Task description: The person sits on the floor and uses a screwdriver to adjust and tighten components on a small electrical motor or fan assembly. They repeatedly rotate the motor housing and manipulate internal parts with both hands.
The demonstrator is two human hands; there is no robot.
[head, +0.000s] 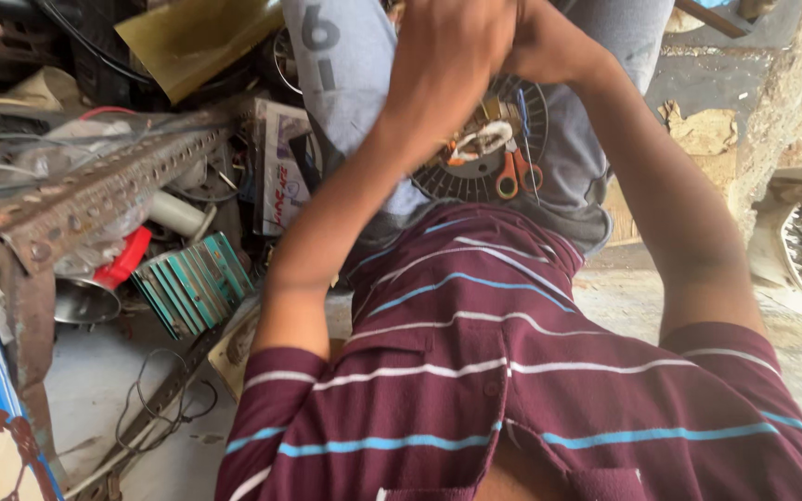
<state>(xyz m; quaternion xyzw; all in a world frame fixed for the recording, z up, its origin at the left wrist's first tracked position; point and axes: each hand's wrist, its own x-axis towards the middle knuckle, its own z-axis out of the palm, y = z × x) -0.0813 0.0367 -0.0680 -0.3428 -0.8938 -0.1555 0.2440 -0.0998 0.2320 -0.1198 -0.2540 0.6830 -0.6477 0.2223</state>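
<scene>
Item: round motor stator (485,148), dark slotted laminations with copper winding and white sleeved leads at its centre, resting in our lap at the far middle of the view, on grey trousers (345,65).

Hands: our left hand (447,46) and right hand (536,42) are raised together above the stator, the left closed into a fist over the right. What they pinch, if anything, we cannot tell; the fingers are hidden and blurred.

Accessory: orange-handled scissors (517,172), lying on the near right part of the stator, touching the winding.

Surroundings, left: rusted perforated angle iron (95,195); stack of teal-edged plates (192,283); red cap (127,255); loose wires on the floor (155,408). Right: pale wall (782,102).

Risks, as we judge them: the stator sits loose on the thighs, so a hard tug from the clasped hands could tip it off toward the clutter. The scissors could slide off with it, or their blades nick the winding insulation. A lead pulled too sharply might snap.
</scene>
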